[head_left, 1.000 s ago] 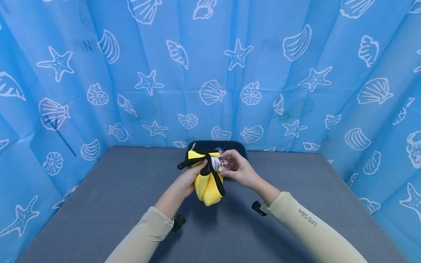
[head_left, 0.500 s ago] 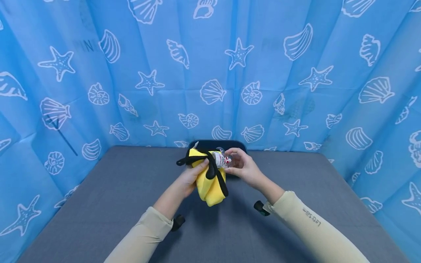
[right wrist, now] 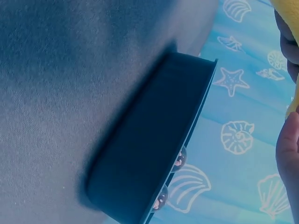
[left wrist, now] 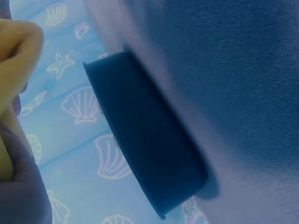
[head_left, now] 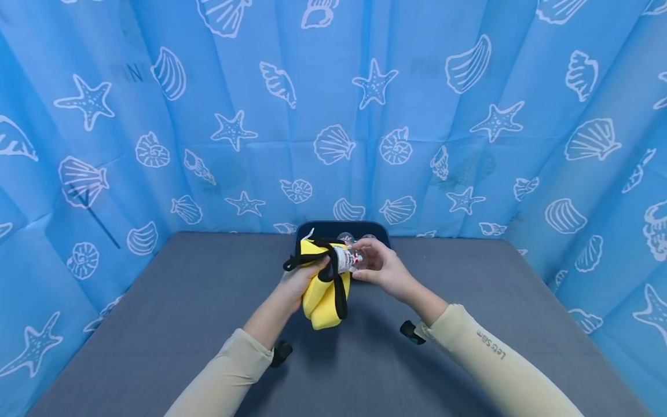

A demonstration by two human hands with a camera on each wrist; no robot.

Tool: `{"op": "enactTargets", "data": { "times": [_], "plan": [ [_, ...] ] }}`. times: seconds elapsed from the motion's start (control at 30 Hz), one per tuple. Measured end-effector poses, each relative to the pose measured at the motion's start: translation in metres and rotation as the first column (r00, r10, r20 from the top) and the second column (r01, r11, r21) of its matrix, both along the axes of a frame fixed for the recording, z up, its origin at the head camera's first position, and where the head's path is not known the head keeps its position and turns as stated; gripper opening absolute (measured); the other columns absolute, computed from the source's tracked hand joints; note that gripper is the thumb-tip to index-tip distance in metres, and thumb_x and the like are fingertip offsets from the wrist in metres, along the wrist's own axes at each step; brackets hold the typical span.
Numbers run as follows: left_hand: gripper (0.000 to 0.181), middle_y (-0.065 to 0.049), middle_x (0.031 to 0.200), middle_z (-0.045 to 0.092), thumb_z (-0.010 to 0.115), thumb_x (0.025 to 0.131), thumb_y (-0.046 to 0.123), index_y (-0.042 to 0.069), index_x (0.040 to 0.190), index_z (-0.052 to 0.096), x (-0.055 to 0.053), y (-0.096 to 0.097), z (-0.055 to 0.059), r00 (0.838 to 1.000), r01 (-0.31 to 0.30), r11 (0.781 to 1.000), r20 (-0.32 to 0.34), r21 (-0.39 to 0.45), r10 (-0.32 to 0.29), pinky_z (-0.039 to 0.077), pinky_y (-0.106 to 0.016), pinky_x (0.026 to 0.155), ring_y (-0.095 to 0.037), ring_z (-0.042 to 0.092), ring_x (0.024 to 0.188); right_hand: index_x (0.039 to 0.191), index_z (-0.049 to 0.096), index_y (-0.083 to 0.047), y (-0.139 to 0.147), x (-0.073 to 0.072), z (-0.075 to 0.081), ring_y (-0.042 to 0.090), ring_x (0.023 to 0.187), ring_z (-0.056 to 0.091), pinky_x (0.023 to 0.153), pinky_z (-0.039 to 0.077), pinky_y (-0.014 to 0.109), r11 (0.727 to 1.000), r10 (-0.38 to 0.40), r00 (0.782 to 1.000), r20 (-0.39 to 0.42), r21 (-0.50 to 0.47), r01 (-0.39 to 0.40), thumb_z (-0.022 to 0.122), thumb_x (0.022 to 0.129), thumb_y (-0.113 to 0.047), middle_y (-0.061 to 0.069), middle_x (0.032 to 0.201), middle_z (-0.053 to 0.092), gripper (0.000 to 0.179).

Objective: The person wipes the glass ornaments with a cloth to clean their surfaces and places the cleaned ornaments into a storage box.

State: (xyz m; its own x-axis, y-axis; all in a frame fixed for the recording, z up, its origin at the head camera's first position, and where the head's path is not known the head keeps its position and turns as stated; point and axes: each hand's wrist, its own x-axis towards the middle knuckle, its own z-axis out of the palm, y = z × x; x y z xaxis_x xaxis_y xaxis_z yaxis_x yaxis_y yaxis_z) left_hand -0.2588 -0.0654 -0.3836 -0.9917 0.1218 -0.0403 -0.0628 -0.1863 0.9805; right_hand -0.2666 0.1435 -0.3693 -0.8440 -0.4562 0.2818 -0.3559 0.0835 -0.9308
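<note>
Above the table, my left hand [head_left: 301, 281] grips a bunched yellow cloth [head_left: 323, 304] with black edging; its lower folds hang down. My right hand [head_left: 387, 269] pinches a clear round ball [head_left: 358, 259] with red and white bits in it, between thumb and fingers. A white patch with print [head_left: 341, 259] lies between ball and cloth; which of them it belongs to I cannot tell. The ball touches or nearly touches the cloth. In the left wrist view the cloth [left wrist: 18, 46] shows at the left edge. The right wrist view shows only some right fingers [right wrist: 288, 144].
Behind the hands stands a dark rectangular bin [head_left: 344, 227] at the table's back edge. Clear balls [right wrist: 161, 198] show over its rim. The grey table [head_left: 208, 301] is backed by a blue shell-print curtain [head_left: 333, 104].
The cloth's hanging end swings slightly right, then back left and down. My right hand shifts a little right and back, still pinching the ball. A second clear ball shows in the bin.
</note>
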Motion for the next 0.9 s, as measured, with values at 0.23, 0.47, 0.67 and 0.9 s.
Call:
{"op": "enactTargets", "data": {
  "times": [0.23,0.47,0.67,0.9],
  "plan": [
    [0.027,-0.005,0.101,0.062,0.059,0.098,0.014,-0.002,0.119,0.055,0.0019,-0.003,-0.0025,0.998,0.017,0.997,0.06,0.079,-0.021,0.053,-0.025,0.079,-0.011,0.063,0.086,0.132,0.043,0.005,0.0011,-0.0006,0.0007,0.035,0.103,0.059,0.083,0.054,0.031,1.0,-0.011,1.0,0.026,-0.027,0.011,0.06,0.091,0.008,0.022,0.122,0.055,0.044],
    [0.029,-0.005,0.102,0.063,0.061,0.096,0.016,-0.001,0.119,0.056,0.0047,-0.0013,0.0023,0.998,0.063,0.997,0.014,0.042,-0.064,0.051,-0.026,0.077,-0.013,0.062,0.087,0.13,0.046,0.004,0.0017,0.0013,0.0012,0.033,0.098,0.057,0.082,0.052,0.027,0.999,-0.036,0.998,-0.054,0.013,0.037,0.064,0.089,0.007,0.02,0.122,0.054,0.045],
    [0.034,-0.01,0.107,0.065,0.064,0.095,0.018,-0.002,0.121,0.057,0.0034,0.0013,0.0029,1.0,0.003,1.0,0.011,0.005,-0.003,0.053,-0.028,0.08,-0.015,0.064,0.089,0.129,0.049,0.003,-0.0005,0.0042,0.0022,0.038,0.096,0.055,0.079,0.052,0.026,0.999,-0.028,0.993,-0.112,0.033,0.032,0.065,0.089,0.006,0.021,0.121,0.051,0.043],
    [0.033,-0.006,0.105,0.063,0.063,0.096,0.022,0.004,0.121,0.054,0.0007,-0.0057,-0.0013,0.995,-0.064,0.992,0.085,0.107,0.055,0.052,-0.026,0.081,-0.013,0.064,0.09,0.135,0.046,0.002,0.0034,0.0023,0.0016,0.022,0.096,0.06,0.082,0.053,0.027,0.994,-0.106,0.994,-0.023,-0.008,0.106,0.065,0.092,-0.003,0.023,0.124,0.055,0.048]
  ]
}}
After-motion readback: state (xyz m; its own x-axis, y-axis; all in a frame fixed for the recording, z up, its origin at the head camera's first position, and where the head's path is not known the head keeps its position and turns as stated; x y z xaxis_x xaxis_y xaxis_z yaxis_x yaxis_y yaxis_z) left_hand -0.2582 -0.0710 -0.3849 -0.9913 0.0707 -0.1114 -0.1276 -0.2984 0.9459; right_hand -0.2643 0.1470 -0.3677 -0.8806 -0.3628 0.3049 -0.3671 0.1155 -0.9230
